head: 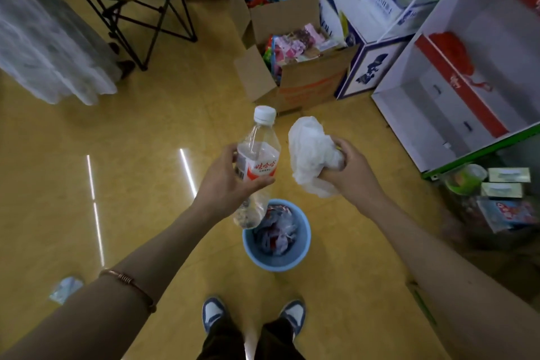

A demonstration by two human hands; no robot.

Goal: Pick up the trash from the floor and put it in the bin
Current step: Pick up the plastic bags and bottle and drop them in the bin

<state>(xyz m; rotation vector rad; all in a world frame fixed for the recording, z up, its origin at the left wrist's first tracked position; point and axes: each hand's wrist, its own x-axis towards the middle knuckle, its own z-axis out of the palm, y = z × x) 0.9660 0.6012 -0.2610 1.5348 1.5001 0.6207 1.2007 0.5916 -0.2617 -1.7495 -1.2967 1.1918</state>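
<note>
My left hand (225, 181) grips a clear plastic bottle (257, 155) with a white cap and a red-and-white label, held above the floor. My right hand (347, 169) holds a crumpled white tissue wad (309, 149). Both hands hover just above and beyond a light blue bin (304, 245) standing on the yellow floor in front of my feet. The bin holds crumpled wrappers and bags. A small bluish scrap (65, 289) lies on the floor at the lower left.
Open cardboard boxes (306, 79) full of colourful packets stand ahead. White display shelves (455, 67) line the right side, with packaged goods (502, 199) below them. A black folding chair frame (140, 23) and a white plastic sheet (43, 47) are at the upper left.
</note>
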